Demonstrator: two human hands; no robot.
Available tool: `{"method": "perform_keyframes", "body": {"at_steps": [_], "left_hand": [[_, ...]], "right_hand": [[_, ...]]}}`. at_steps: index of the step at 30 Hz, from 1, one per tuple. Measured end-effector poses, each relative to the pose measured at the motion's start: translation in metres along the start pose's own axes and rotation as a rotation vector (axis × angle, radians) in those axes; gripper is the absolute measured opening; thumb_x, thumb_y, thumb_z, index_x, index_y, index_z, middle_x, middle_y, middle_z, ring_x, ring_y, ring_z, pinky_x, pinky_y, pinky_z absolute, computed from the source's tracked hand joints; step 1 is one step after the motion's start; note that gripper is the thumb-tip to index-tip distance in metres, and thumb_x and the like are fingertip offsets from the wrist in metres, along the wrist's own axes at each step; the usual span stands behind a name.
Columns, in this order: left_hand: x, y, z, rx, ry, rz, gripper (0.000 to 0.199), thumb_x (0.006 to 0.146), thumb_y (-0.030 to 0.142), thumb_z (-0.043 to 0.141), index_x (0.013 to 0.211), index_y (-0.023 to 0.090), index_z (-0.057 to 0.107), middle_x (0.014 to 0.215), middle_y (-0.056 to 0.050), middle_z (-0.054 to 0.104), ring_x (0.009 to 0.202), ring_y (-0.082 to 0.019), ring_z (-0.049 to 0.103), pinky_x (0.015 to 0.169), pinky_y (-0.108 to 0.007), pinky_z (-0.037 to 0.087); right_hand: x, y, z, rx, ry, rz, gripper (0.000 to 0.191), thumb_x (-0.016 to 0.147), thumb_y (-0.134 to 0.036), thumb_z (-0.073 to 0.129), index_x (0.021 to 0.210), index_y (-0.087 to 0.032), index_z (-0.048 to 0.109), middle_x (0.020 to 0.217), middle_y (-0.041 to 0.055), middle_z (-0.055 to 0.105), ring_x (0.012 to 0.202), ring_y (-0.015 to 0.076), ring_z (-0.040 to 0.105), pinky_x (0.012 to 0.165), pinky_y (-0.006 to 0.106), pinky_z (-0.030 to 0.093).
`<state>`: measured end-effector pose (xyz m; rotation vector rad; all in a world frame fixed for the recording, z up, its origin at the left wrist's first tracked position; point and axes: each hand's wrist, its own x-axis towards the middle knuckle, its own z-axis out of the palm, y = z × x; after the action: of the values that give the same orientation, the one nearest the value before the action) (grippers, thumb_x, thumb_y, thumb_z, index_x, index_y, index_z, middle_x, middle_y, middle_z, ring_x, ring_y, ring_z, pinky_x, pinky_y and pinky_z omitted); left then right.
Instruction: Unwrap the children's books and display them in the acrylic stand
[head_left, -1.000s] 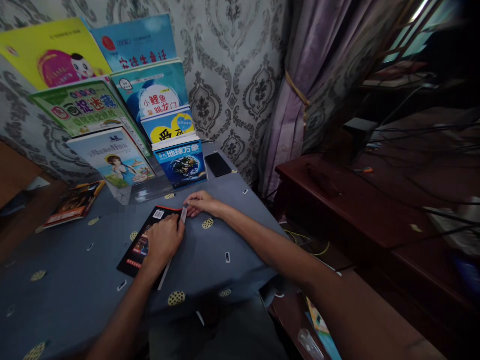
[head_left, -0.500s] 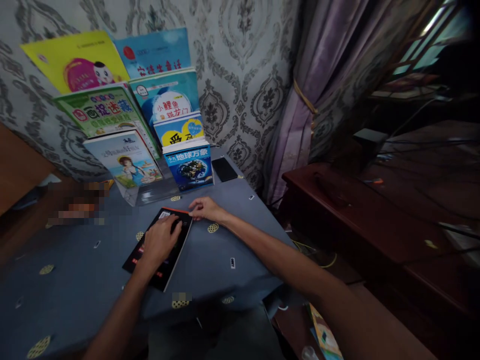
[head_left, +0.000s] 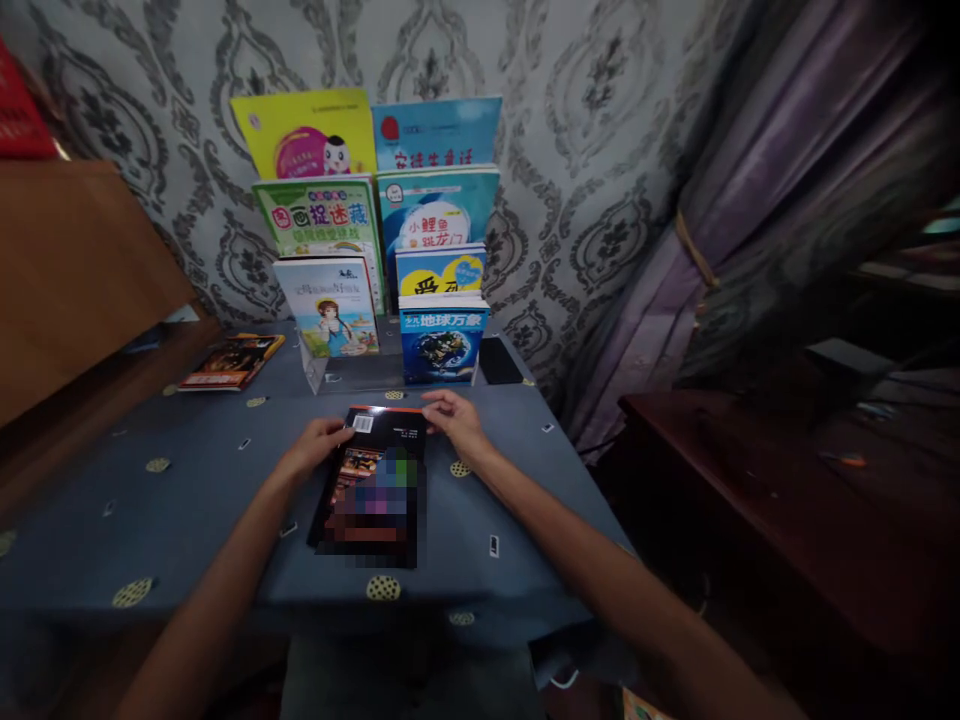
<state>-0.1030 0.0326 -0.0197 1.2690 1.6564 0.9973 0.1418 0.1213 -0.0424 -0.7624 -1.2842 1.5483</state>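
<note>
A black book [head_left: 371,480] lies on the tablecloth, back cover up, with a white barcode label near its far edge and colour pictures partly blurred out. My left hand [head_left: 321,445] grips its left edge near the far corner, thumb over the cover. At the far right corner my right hand [head_left: 454,418] pinches the book between thumb and fingers. Just beyond the hands, a clear stepped stand [head_left: 360,372] holds several upright picture books, among them a white one with a girl [head_left: 334,305] and a blue one with a globe [head_left: 442,345].
Right of the stand lies a dark phone [head_left: 499,360]. Another book [head_left: 231,362] with a yellow spine lies at the back left, near a brown box-like panel [head_left: 67,280]. A reddish-brown cabinet [head_left: 720,470] stands beyond the table's right edge, under a purple curtain [head_left: 675,260].
My left hand has moved off the cover's middle to the book's left edge. The book now lies straighter. My right hand stays at its far right corner. The view has turned left.
</note>
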Motion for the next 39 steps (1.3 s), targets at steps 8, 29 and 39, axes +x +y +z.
{"method": "perform_keyframes", "body": {"at_steps": [8,29,39], "left_hand": [[-0.009,0.035,0.007,-0.553,0.113,0.096,0.049,0.056,0.048,0.081,0.088,0.017,0.061,0.074,0.000,0.071,0.070,-0.019,0.067,0.073,-0.033,0.054],[-0.077,0.011,-0.023,-0.821,-0.020,-0.032,0.065,0.070,0.008,0.071,0.133,0.018,0.060,0.122,-0.010,0.071,0.087,-0.020,0.073,0.073,-0.026,0.060],[-0.045,-0.003,-0.005,-0.754,-0.172,-0.165,0.035,0.071,0.025,0.082,0.101,0.012,0.069,0.098,-0.011,0.077,0.085,-0.024,0.074,0.073,-0.031,0.059]], "right_hand": [[-0.011,-0.004,0.014,0.031,-0.169,0.125,0.048,0.060,-0.047,0.085,0.095,-0.017,0.069,0.069,-0.0026,0.065,0.055,0.0094,0.056,0.046,0.020,0.047],[-0.017,0.015,0.008,-0.638,-0.211,-0.804,0.041,0.094,-0.011,0.049,0.122,-0.032,0.070,0.125,0.0067,0.066,0.124,0.0218,0.058,0.104,0.044,0.049],[-0.027,0.008,0.011,-0.662,-0.094,-0.711,0.039,0.092,-0.014,0.049,0.122,-0.027,0.070,0.152,0.0078,0.046,0.144,0.0250,0.040,0.115,0.047,0.039]]}}
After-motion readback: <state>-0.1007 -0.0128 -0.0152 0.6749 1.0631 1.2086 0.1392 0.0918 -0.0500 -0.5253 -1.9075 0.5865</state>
